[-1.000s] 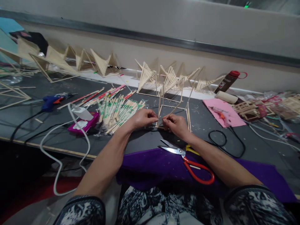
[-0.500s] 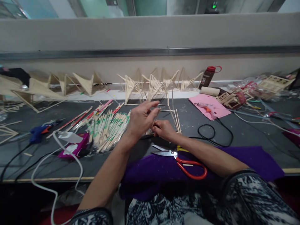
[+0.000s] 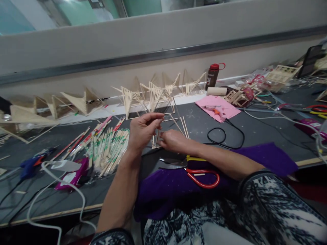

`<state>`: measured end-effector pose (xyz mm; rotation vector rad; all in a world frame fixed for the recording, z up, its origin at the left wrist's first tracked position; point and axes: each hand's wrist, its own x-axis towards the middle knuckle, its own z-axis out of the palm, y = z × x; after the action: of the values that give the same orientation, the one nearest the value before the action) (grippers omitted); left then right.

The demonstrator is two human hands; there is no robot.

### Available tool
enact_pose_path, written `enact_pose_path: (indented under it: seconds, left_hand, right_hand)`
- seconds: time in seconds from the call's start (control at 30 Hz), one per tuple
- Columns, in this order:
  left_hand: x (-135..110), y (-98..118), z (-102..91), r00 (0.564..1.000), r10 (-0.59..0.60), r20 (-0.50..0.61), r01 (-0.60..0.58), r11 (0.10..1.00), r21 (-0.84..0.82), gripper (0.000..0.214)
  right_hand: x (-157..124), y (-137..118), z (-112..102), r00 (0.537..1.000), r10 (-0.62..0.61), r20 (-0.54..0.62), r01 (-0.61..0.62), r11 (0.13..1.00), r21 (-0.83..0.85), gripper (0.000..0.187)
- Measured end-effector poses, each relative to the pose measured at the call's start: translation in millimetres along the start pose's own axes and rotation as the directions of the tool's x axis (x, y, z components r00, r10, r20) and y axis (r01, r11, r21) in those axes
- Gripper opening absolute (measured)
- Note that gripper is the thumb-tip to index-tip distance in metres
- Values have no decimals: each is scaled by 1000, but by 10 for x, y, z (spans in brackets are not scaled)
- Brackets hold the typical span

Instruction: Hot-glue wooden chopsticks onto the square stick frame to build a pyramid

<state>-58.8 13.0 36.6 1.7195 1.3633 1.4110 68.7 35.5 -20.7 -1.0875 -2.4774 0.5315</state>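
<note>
My left hand (image 3: 144,131) is raised over a frame of thin wooden sticks (image 3: 185,127), with thumb and fingertips pinched together. What they pinch is too small to make out. Just below and to its right, my right hand (image 3: 173,140) has its fingers closed at the near left corner of the frame, around a thin wooden stick (image 3: 157,134). Both hands hide part of the frame. Closer to me, red-handled scissors (image 3: 201,177) lie with blades apart on a purple cloth (image 3: 158,190), beside a yellow handle (image 3: 195,158).
Bundled wrapped chopsticks (image 3: 109,149) lie left, near a blue glue gun (image 3: 30,165) and a purple packet (image 3: 74,173) with a white cable. Stick models (image 3: 155,93) line the wall. To the right are a pink glue gun (image 3: 217,110) on pink paper and a bottle (image 3: 212,76).
My left hand's fingers have gone from spread to pinched. My right hand stays low at the frame's corner. The view has tilted and swung rightward.
</note>
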Motion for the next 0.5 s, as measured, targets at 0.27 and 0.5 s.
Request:
enact_pose_path:
  seconds: [0.27,0.5]
  left_hand:
    - [24,-56,-73,997,68,38,-71,995,69,21]
    - [34,-93,-79,999,17,52,-18,1000,17,21]
  right_hand:
    - [-119,140,-883,972,-49,-232,78,990,120,17]
    - [-1,377,-817,958,38,-285,7,988,153,12]
